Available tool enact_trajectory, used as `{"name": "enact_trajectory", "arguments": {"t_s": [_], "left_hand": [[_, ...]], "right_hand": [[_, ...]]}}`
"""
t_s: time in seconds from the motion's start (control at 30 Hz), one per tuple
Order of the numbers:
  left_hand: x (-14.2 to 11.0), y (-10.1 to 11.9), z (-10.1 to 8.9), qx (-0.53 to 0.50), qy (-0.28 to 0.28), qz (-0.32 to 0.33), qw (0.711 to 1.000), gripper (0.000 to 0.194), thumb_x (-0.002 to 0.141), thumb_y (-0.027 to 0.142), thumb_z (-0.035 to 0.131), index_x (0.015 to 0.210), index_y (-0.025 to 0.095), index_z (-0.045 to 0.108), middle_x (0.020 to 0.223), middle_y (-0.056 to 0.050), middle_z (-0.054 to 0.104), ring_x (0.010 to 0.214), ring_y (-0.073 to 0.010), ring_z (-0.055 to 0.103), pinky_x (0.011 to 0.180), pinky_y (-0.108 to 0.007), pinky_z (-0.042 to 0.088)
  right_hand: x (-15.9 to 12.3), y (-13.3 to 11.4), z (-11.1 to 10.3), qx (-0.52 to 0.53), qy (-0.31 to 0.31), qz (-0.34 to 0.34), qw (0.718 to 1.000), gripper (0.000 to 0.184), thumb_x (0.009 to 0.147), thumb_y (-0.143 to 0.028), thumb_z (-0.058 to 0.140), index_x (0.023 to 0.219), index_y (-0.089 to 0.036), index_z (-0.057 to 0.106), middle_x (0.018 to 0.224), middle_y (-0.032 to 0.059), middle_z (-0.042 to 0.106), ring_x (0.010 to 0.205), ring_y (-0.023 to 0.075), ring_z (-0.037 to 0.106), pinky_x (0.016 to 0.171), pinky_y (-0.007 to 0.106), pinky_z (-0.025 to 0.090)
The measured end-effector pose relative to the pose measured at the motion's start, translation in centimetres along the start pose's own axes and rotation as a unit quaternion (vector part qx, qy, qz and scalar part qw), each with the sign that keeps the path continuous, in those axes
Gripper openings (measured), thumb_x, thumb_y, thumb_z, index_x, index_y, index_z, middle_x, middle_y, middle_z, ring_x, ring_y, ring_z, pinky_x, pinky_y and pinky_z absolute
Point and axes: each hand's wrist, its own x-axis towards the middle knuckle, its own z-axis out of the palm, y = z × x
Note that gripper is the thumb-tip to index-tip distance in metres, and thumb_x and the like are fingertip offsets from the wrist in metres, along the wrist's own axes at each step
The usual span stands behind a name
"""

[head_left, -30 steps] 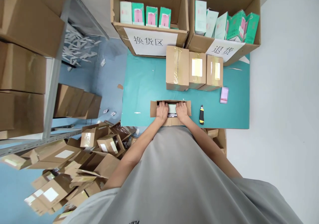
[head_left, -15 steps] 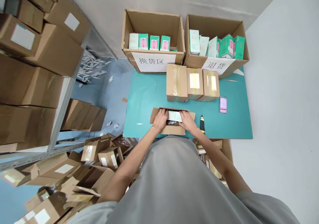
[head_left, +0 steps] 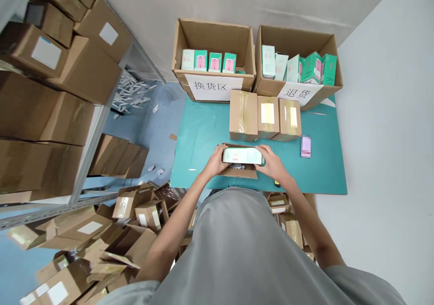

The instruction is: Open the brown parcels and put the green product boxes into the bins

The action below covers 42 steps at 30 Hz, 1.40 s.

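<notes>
A pale green product box [head_left: 241, 155] lies lengthwise between my two hands, above an open cardboard carton [head_left: 239, 173]. My left hand [head_left: 217, 161] closes on its left end, and my right hand [head_left: 270, 162] grips the right end. Crumpled whitish filling shows inside the carton, just below the product box. Mostly hidden under my right forearm is a utility knife [head_left: 277, 184]; only a bit of yellow shows.
Three cardboard boxes, one a taped box [head_left: 243, 115], stand mid-table before two labelled bins, left bin [head_left: 213, 24] and right bin [head_left: 298, 33], holding green and white boxes. A phone [head_left: 305, 147] lies at right. Shelved cartons [head_left: 68, 115] and discarded cartons [head_left: 118, 237] fill the left.
The product box has come up out of the carton, held at both ends by my hands. My right forearm now covers most of the knife. The view has shifted slightly.
</notes>
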Motion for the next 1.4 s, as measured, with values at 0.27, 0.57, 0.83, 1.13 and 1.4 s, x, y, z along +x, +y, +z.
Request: {"name": "enact_trajectory", "arguments": {"t_s": [0.27,0.57,0.83,1.13,1.4], "left_hand": [[-1.4,1.6,-1.8,-0.283,0.028,-0.091,0.954,0.090,0.061,0.043,0.105,0.136,0.022,0.060,0.139,-0.015,0.078,0.130,-0.0335,0.077,0.110,-0.049,0.065],[-3.9,4.9,1.0,-0.389,0.115,-0.082,0.910,0.113,0.072,0.054,0.103,0.167,0.029,0.047,0.155,-0.017,0.068,0.128,-0.0292,0.077,0.110,-0.047,0.066],[-4.0,7.9,-0.9,-0.339,0.147,-0.035,0.929,0.087,0.091,0.071,0.086,0.162,0.031,0.058,0.126,-0.008,0.073,0.083,-0.0166,0.076,0.077,-0.032,0.068],[-1.6,7.3,-5.5,-0.221,0.206,0.058,0.951,0.051,0.098,0.064,0.080,0.132,0.026,0.073,0.157,-0.016,0.064,0.149,-0.0322,0.063,0.106,-0.039,0.062],[0.7,5.8,-8.3,-0.184,0.176,0.035,0.966,0.039,0.102,0.059,0.075,0.114,0.023,0.082,0.133,-0.012,0.078,0.114,-0.0248,0.072,0.090,-0.033,0.056]], "right_hand": [[2.9,-1.1,-1.4,0.294,0.109,0.038,0.949,0.074,0.092,-0.054,0.087,0.155,-0.030,0.057,0.172,0.0154,0.057,0.160,0.0363,0.057,0.128,0.058,0.055],[7.9,-2.8,-3.5,0.308,0.182,0.017,0.934,0.057,0.097,-0.070,0.079,0.133,-0.029,0.065,0.156,0.0150,0.069,0.147,0.0370,0.065,0.116,0.054,0.061],[9.8,-1.7,-1.1,0.309,0.141,0.133,0.931,0.062,0.096,-0.084,0.067,0.113,-0.025,0.067,0.100,0.0062,0.074,0.094,0.0271,0.073,0.076,0.037,0.065],[5.1,-4.6,6.8,0.387,0.071,0.253,0.884,0.073,0.098,-0.085,0.061,0.145,-0.030,0.051,0.130,0.0099,0.071,0.079,0.0190,0.074,0.065,0.036,0.069],[1.6,-8.2,12.6,0.410,0.089,0.218,0.881,0.096,0.064,-0.061,0.104,0.143,-0.030,0.057,0.136,0.0094,0.074,0.090,0.0209,0.075,0.077,0.034,0.066]]}}
